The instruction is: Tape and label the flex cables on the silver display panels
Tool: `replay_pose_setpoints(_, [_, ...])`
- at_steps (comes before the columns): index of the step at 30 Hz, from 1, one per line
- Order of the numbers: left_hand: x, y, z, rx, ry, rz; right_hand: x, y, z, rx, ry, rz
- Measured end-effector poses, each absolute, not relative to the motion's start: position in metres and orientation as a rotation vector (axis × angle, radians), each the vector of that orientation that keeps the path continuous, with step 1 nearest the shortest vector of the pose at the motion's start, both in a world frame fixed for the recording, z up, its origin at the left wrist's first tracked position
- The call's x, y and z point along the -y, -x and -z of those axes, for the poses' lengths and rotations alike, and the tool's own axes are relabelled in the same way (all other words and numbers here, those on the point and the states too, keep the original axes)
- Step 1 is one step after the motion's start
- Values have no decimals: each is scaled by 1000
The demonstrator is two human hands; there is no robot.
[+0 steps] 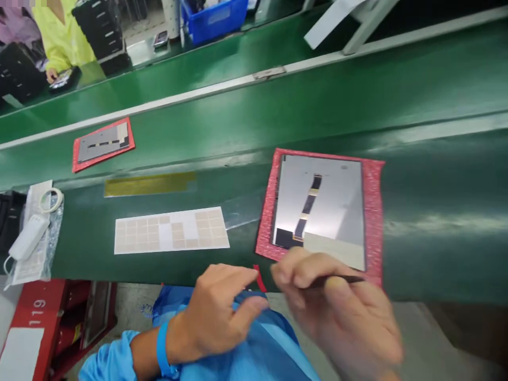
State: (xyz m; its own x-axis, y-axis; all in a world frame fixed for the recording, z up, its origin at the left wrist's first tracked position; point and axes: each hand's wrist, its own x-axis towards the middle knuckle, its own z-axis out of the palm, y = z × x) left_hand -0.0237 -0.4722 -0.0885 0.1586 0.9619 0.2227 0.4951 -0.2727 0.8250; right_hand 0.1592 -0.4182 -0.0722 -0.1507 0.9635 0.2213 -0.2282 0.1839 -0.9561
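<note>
My right hand (333,312) pinches thin dark tweezers (341,280), whose tip reaches over the lower edge of a red foam mat (375,211). On that mat lies a grey display panel (317,201) with a dark ribbon cable (307,206) running diagonally across it. My left hand (214,312), wearing a blue wristband (162,349), hangs open above a blue sleeve, holding nothing. Its fingertips are next to a small red strip (260,278).
A sheet of tan pads (170,230) and a gold tape strip (150,184) lie on the green conveyor belt (254,132), with a second panel on red foam (103,144) beyond. A bagged white item (34,233), a blue bin (214,18) and a co-worker's yellow sleeve (63,37) are at the edges.
</note>
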Motion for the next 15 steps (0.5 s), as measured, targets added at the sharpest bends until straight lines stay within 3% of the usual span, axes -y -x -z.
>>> replay_pose_setpoints(5, [468,43,76,-1485,-1643,-1002,411,-90,77,1114,658,-1419])
replay_pose_setpoints(9, [464,71,76,-1613,-1646,-1039,394,-87,89,1301,830,-1364])
replay_pose_setpoints(15, [428,98,92,-1645,-1851,-952,351,-84,110,1287,901,-1637])
